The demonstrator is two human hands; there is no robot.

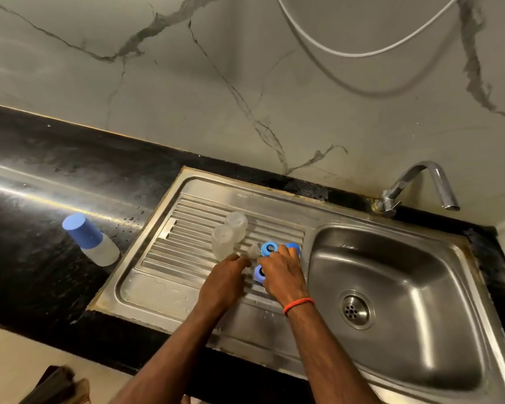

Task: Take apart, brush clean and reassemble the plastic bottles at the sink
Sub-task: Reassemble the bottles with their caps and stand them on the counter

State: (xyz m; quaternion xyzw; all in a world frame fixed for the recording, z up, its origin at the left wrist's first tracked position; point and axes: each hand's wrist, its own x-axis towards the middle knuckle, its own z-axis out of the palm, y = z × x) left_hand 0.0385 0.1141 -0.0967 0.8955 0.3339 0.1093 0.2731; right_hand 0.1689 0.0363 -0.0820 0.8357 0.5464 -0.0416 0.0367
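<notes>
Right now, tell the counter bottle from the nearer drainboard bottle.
The counter bottle wears a blue cap; the drainboard bottle has no blue part on it. The counter bottle stands alone on the black counter; the drainboard bottle sits on the ribbed drainboard, right beside a second clear bottle. Both have pale, translucent bodies.

- Both bare forearms reach in across the near edge of the drainboard (169, 252) and converge over its right end.
- The left hand (225, 282) is back-up with its fingers curled downward; its grip is hidden.
- The right hand (283, 275) is just beside it, knuckles up, fingers bent down onto the drainboard's right end.
- A red cord (298, 304) circles the right wrist.
</notes>
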